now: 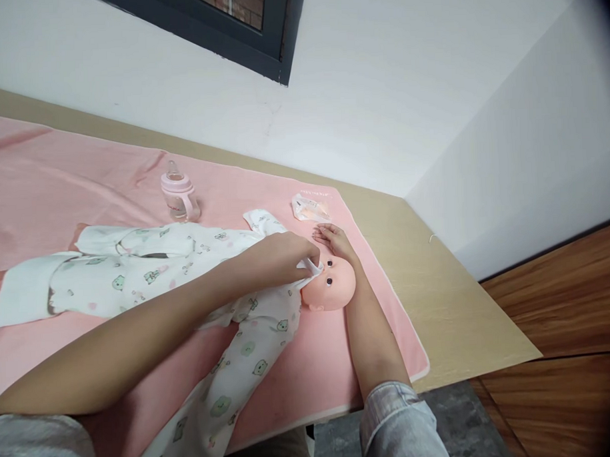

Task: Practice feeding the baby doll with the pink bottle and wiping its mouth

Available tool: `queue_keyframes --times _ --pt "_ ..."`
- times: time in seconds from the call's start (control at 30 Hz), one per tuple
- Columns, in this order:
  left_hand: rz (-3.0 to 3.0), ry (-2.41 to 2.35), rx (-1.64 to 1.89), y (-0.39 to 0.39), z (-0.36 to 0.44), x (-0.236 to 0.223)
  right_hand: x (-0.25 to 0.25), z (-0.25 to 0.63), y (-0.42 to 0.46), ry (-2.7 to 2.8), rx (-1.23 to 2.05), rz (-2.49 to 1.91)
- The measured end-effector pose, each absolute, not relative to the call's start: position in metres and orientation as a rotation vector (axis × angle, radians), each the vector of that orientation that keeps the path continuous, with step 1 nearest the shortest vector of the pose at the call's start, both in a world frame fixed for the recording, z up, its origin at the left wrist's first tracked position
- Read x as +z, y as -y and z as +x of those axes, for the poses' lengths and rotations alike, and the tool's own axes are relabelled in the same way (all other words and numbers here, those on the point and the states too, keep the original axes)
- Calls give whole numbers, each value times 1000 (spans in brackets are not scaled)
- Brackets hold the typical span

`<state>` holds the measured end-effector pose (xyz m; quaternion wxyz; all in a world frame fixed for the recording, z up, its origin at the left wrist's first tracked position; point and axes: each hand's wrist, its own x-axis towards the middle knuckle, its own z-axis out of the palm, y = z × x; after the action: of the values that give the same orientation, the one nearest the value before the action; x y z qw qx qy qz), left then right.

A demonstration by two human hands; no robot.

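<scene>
One doll (337, 291) lies on one pink blanket (82, 153), which is spread over one pale surface (416, 271). Its single bare head is at the right end, near the blanket's edge, with two dark eyes showing; the body runs off to the left under white printed clothing (183, 249). Two leg parts of that clothing stretch leftward. Two sleeves show as well — a short length on the far side, and a longer piece reaching over the near edge of the surface.

Two hands are at work. The left hand (288, 256) has its fingers closed on a pinch of the white cloth at the collar, drawn up against the lower part of the doll's head. The right hand (337, 241) rests just beyond the head, fingers stretched out and close together, with nothing seen in them; its forearm passes beside the crown.

Two smaller things share the blanket: one baby bottle (178, 196), upright, with a pink collar and one visible handle, just past the clothing; and one clear packet (309, 207) with something peach-coloured inside, near the right fingertips. Two light-blue sleeve cuffs (391, 395) show on the person's arms — one on each.
</scene>
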<state>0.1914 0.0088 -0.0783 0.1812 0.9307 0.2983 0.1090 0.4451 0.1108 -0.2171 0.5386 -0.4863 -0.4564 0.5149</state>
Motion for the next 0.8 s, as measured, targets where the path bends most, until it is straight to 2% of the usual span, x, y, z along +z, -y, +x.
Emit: queue_keyframes --times 0.8 --pt "2665 -909 382 -16 187 -74 -218 445 -111 1081 1240 -1140"
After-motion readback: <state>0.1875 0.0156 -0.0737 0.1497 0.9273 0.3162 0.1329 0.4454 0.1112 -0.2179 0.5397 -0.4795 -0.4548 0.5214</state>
